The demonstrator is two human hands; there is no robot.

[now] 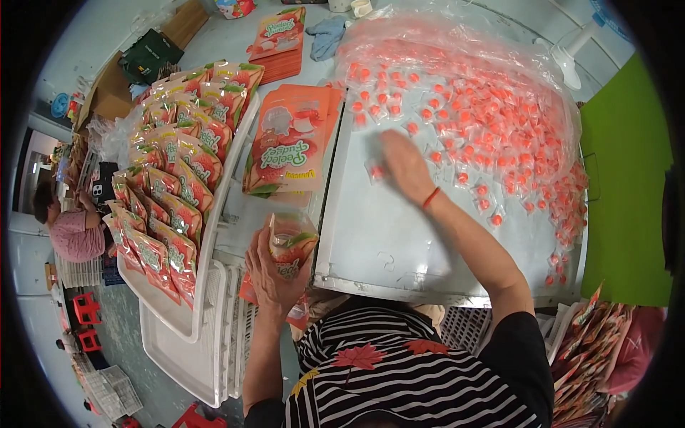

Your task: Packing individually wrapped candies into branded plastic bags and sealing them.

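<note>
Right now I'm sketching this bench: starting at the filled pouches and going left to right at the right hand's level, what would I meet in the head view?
Filled pouches → flat pouches → right hand → main heap of wrapped red pieces → green panel

Trayed pouches [173, 187] lie left; stacked pouches [289, 143], between; wrapped pieces [510, 135], right.

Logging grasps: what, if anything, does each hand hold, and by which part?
The left hand holds a printed pouch around its lower part; the right hand is too blurred to tell.
</note>
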